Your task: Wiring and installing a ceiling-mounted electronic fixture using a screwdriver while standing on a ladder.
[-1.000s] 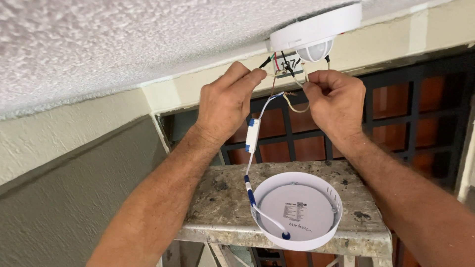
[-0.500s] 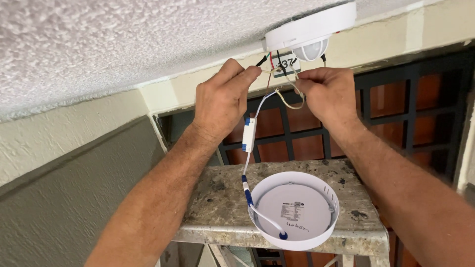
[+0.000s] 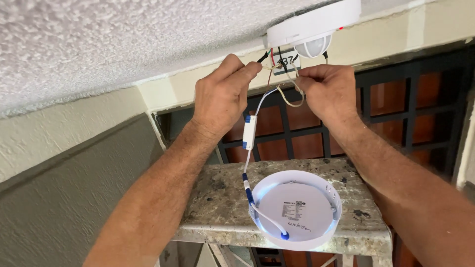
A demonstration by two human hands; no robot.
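Head view: the left hand point(image 3: 221, 99) and right hand point(image 3: 327, 90) each pinch the loose wires point(image 3: 283, 79) at twelve o'clock, under the ceiling sensor point(image 3: 311, 27). The joints look unfinished. The round white lamp point(image 3: 296, 210) hangs from its lead at six o'clock, unmounted, before the stepladder top point(image 3: 222, 198).

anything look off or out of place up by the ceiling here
Yes. The round white lamp hangs upside down by its white cable instead of sitting on the ceiling, and loose wires dangle bare between the left hand and right hand.
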